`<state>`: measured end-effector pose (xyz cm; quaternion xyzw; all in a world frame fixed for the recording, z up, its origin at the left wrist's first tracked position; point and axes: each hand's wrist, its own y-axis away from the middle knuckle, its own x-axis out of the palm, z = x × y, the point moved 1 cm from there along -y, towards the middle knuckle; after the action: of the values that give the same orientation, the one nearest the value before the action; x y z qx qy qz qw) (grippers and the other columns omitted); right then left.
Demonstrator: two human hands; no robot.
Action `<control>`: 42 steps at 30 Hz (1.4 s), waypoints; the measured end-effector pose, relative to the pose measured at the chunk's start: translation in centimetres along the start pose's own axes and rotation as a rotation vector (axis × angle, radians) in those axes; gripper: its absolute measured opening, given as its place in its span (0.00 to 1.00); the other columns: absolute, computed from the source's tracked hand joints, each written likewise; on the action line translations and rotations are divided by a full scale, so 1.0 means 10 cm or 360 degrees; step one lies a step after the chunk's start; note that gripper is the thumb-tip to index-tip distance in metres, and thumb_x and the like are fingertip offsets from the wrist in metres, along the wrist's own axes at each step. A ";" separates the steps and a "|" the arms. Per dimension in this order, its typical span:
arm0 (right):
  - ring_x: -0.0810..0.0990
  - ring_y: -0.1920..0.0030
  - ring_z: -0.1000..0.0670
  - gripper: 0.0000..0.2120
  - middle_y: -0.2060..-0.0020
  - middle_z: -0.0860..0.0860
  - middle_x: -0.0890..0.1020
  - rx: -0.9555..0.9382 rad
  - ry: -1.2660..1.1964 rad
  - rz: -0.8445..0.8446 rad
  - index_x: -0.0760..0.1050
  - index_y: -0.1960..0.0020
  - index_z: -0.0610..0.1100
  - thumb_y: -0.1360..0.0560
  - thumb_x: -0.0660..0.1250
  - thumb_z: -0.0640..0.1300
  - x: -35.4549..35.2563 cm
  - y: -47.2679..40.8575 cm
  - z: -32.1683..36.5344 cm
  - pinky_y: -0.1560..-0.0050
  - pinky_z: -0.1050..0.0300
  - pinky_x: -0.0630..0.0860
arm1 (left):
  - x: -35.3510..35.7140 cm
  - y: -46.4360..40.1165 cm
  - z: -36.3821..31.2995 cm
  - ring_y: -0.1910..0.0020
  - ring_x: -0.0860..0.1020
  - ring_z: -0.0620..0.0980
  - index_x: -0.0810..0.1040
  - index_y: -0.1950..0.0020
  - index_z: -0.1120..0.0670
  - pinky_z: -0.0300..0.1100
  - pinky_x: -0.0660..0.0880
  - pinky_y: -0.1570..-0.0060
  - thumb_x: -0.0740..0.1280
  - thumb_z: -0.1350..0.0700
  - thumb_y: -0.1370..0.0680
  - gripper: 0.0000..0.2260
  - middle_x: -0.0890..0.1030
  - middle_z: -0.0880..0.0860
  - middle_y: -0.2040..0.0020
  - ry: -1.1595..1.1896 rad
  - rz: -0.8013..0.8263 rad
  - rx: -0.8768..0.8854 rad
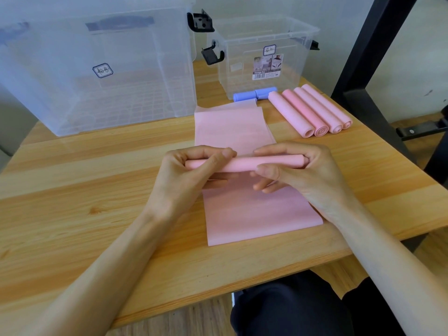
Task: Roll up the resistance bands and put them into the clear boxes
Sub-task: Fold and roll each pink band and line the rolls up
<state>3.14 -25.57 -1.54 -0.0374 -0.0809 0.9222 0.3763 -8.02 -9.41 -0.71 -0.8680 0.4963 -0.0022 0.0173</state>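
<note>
Pink band (pixel 242 163) half-rolled, tight tube between both hands.

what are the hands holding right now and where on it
Both hold the pink rolled-up part of a resistance band: left hand has its grip on the roll's left end, right hand on its right end.

Table: a light wooden top (pixel 72 190) with visible grain is filling the near scene.
Wall: a pale wall (pixel 339 10) is standing at the far side.
Frame: a black post (pixel 371 44) is rising at right.
Floor: wood planks (pixel 198 318) are showing below the near edge.
</note>
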 end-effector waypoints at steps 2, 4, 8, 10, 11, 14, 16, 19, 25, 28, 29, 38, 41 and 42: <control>0.86 0.64 0.43 0.12 0.60 0.43 0.86 -0.0036 0.0020 0.0007 0.82 0.48 0.39 0.32 0.73 0.37 0.00 0.00 0.00 0.64 0.56 0.83 | 0.00 0.00 0.00 0.58 0.86 0.50 0.85 0.54 0.55 0.38 0.82 0.57 0.71 0.50 0.30 0.11 0.87 0.53 0.58 0.0006 0.0024 -0.0018; 0.86 0.64 0.43 0.11 0.60 0.44 0.87 -0.0054 0.0002 -0.0003 0.83 0.49 0.40 0.32 0.74 0.37 0.00 0.00 0.00 0.64 0.57 0.83 | 0.00 0.00 0.00 0.57 0.86 0.51 0.85 0.53 0.55 0.37 0.81 0.57 0.70 0.49 0.29 0.11 0.87 0.54 0.58 -0.0005 0.0050 -0.0033; 0.86 0.64 0.43 0.10 0.60 0.46 0.87 -0.0068 0.0014 -0.0002 0.83 0.51 0.40 0.32 0.74 0.36 0.01 0.00 0.01 0.64 0.57 0.83 | 0.00 0.00 0.01 0.57 0.85 0.49 0.86 0.53 0.54 0.36 0.80 0.59 0.70 0.48 0.28 0.11 0.87 0.55 0.59 -0.0032 0.0055 -0.0052; 0.86 0.66 0.43 0.08 0.62 0.45 0.87 -0.0060 0.0008 -0.0047 0.84 0.53 0.41 0.32 0.74 0.38 0.01 0.00 0.01 0.66 0.57 0.82 | 0.00 0.00 0.01 0.55 0.85 0.48 0.86 0.54 0.53 0.37 0.81 0.57 0.71 0.49 0.30 0.11 0.87 0.52 0.56 -0.0003 0.0064 -0.0033; 0.86 0.67 0.43 0.08 0.63 0.44 0.86 -0.0050 0.0007 -0.0079 0.84 0.53 0.41 0.32 0.73 0.40 0.01 0.00 0.01 0.67 0.58 0.82 | 0.00 0.00 0.01 0.54 0.85 0.48 0.86 0.54 0.53 0.38 0.81 0.55 0.72 0.50 0.31 0.10 0.87 0.51 0.54 0.0019 0.0075 -0.0022; 0.85 0.69 0.42 0.09 0.64 0.42 0.86 0.0012 0.0014 -0.0137 0.84 0.54 0.41 0.30 0.71 0.45 0.00 -0.01 0.00 0.69 0.58 0.81 | 0.01 0.00 0.02 0.55 0.85 0.48 0.86 0.53 0.53 0.38 0.81 0.54 0.73 0.55 0.31 0.08 0.87 0.51 0.55 0.0007 0.0111 0.0022; 0.85 0.68 0.42 0.11 0.64 0.42 0.86 0.0046 0.0008 -0.0135 0.84 0.53 0.40 0.30 0.71 0.47 0.00 -0.01 -0.01 0.69 0.58 0.81 | 0.01 0.00 0.02 0.56 0.85 0.48 0.86 0.53 0.53 0.38 0.81 0.55 0.73 0.55 0.31 0.08 0.87 0.50 0.55 -0.0008 0.0104 0.0030; 0.86 0.66 0.43 0.10 0.61 0.44 0.86 0.0025 -0.0004 -0.0103 0.84 0.53 0.40 0.32 0.73 0.44 0.00 -0.02 -0.01 0.65 0.58 0.82 | 0.01 0.00 0.01 0.58 0.85 0.47 0.85 0.53 0.54 0.36 0.81 0.58 0.72 0.53 0.30 0.08 0.87 0.50 0.56 -0.0012 0.0083 -0.0011; 0.86 0.66 0.43 0.08 0.62 0.45 0.86 -0.0018 -0.0030 -0.0109 0.84 0.54 0.40 0.32 0.73 0.41 0.01 -0.01 0.00 0.66 0.58 0.82 | 0.00 0.00 0.01 0.55 0.86 0.50 0.86 0.51 0.53 0.38 0.81 0.55 0.72 0.50 0.30 0.11 0.87 0.54 0.56 -0.0014 0.0113 -0.0037; 0.85 0.68 0.43 0.08 0.63 0.42 0.86 0.0031 -0.0028 -0.0172 0.84 0.55 0.41 0.32 0.72 0.45 0.01 -0.01 0.01 0.69 0.59 0.81 | 0.00 0.01 0.02 0.54 0.85 0.51 0.86 0.52 0.52 0.39 0.82 0.53 0.74 0.54 0.33 0.10 0.87 0.52 0.55 -0.0015 0.0125 0.0014; 0.85 0.69 0.43 0.09 0.64 0.42 0.86 0.0054 -0.0026 -0.0178 0.84 0.55 0.41 0.31 0.72 0.46 0.00 -0.01 0.00 0.70 0.59 0.81 | 0.00 0.01 0.03 0.55 0.85 0.51 0.86 0.53 0.51 0.39 0.82 0.53 0.74 0.55 0.33 0.09 0.87 0.52 0.55 -0.0026 0.0128 0.0023; 0.86 0.66 0.42 0.11 0.62 0.42 0.86 0.0012 0.0002 -0.0056 0.83 0.50 0.39 0.32 0.73 0.40 0.01 0.01 0.02 0.66 0.57 0.82 | 0.01 0.00 0.00 0.57 0.86 0.49 0.85 0.51 0.55 0.37 0.81 0.57 0.71 0.51 0.30 0.12 0.87 0.55 0.59 0.0015 0.0085 -0.0049; 0.85 0.68 0.42 0.09 0.64 0.42 0.86 0.0019 0.0015 -0.0110 0.83 0.52 0.41 0.31 0.73 0.43 0.01 0.01 0.02 0.68 0.56 0.82 | 0.02 0.01 0.00 0.55 0.86 0.50 0.85 0.50 0.54 0.36 0.80 0.57 0.72 0.53 0.30 0.10 0.87 0.53 0.56 0.0045 0.0119 -0.0041; 0.85 0.69 0.42 0.09 0.65 0.42 0.86 0.0034 0.0013 -0.0121 0.83 0.53 0.41 0.31 0.72 0.44 0.01 0.01 0.02 0.69 0.56 0.82 | 0.01 0.01 0.01 0.54 0.86 0.50 0.85 0.50 0.54 0.36 0.80 0.57 0.72 0.54 0.29 0.10 0.87 0.52 0.55 0.0048 0.0127 -0.0024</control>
<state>3.02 -25.60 -1.37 -0.0340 -0.0710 0.9079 0.4117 -8.01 -9.56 -0.78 -0.8475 0.5306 -0.0109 0.0033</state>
